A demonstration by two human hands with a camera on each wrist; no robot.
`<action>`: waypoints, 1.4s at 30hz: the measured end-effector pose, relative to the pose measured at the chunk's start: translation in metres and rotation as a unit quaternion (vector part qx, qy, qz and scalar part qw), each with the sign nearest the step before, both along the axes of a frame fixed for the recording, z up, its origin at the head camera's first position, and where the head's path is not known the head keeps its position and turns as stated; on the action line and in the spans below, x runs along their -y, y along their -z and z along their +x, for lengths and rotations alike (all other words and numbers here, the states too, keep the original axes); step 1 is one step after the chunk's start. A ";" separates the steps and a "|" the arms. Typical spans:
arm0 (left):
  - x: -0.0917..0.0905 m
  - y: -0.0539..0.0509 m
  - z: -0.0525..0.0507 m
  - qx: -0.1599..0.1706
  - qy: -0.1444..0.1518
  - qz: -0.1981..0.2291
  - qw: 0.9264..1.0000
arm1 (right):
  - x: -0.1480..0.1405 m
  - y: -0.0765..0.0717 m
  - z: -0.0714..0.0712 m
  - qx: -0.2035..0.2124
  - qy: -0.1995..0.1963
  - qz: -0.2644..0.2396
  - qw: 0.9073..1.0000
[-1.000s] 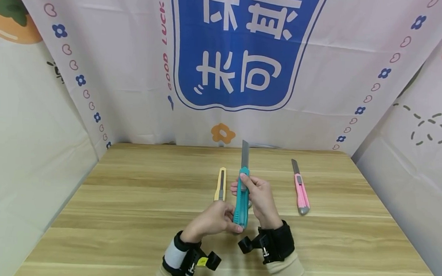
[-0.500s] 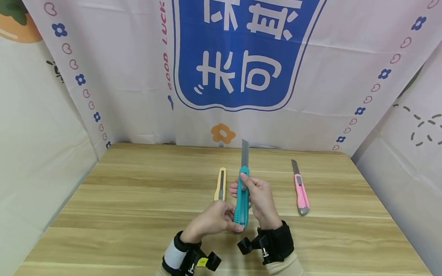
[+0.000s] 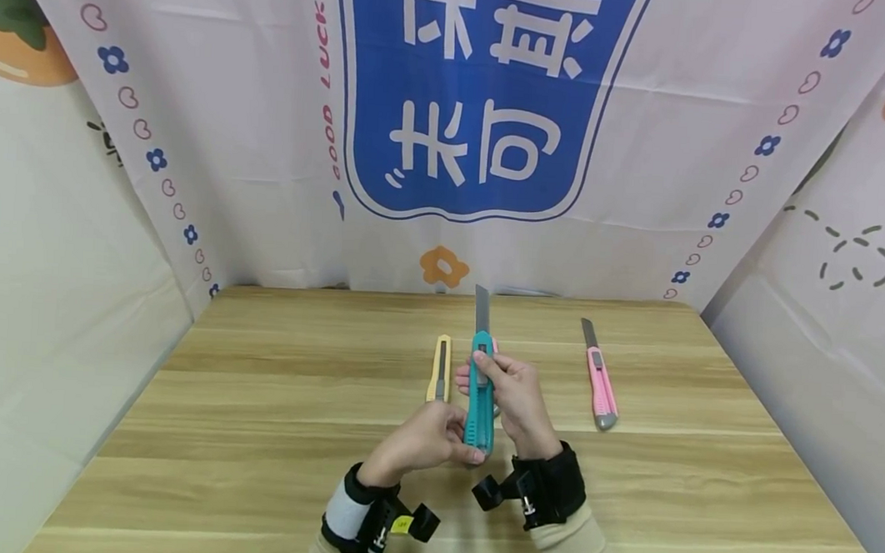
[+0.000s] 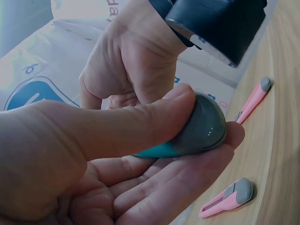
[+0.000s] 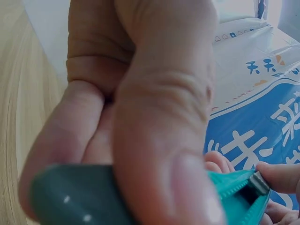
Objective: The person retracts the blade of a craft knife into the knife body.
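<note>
In the head view, a teal utility knife point(image 3: 480, 412) points away from me, its grey blade extended from the far end. My left hand point(image 3: 422, 438) pinches its near end; the left wrist view shows the thumb on the grey end cap point(image 4: 202, 126), fingers beneath. My right hand point(image 3: 522, 402) grips the upper part, with the thumb on the slider point(image 5: 258, 183), which the right wrist view shows at the right. Left of the teal knife lies a yellow utility knife point(image 3: 441, 364), its near end hidden by my left hand. A pink utility knife point(image 4: 229, 199) is mostly hidden behind the teal one in the head view.
Another pink utility knife point(image 3: 603, 389), blade out, lies to the right on the wooden table point(image 3: 254, 425). Printed white cloth point(image 3: 265, 217) hangs behind the table and along both sides. Each wrist wears a black strap with a small camera.
The teal knife has shifted slightly left, and its blade tip sits a little lower in the head view. Slightly less blade shows. Both hands keep their hold.
</note>
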State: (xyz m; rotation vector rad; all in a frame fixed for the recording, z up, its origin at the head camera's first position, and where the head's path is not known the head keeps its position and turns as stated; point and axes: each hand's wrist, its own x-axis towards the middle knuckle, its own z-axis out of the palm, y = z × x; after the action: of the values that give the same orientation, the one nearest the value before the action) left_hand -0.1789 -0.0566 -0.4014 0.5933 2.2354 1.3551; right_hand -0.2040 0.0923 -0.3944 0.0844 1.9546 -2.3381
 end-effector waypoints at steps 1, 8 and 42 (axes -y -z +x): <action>0.000 0.000 0.000 0.001 0.000 0.001 1.000 | 0.000 0.000 0.000 0.000 0.002 0.000 1.000; 0.002 -0.003 0.000 0.011 -0.010 0.004 1.000 | 0.001 -0.002 0.001 0.014 0.006 -0.007 1.000; 0.002 -0.001 0.000 0.020 0.004 0.027 0.999 | 0.000 -0.002 0.001 -0.006 -0.008 0.001 1.000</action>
State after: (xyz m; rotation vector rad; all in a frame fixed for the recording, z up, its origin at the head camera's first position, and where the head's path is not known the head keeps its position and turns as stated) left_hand -0.1793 -0.0590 -0.4007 0.5875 2.1694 1.4150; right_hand -0.2027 0.0920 -0.3924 0.0557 1.9565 -2.3317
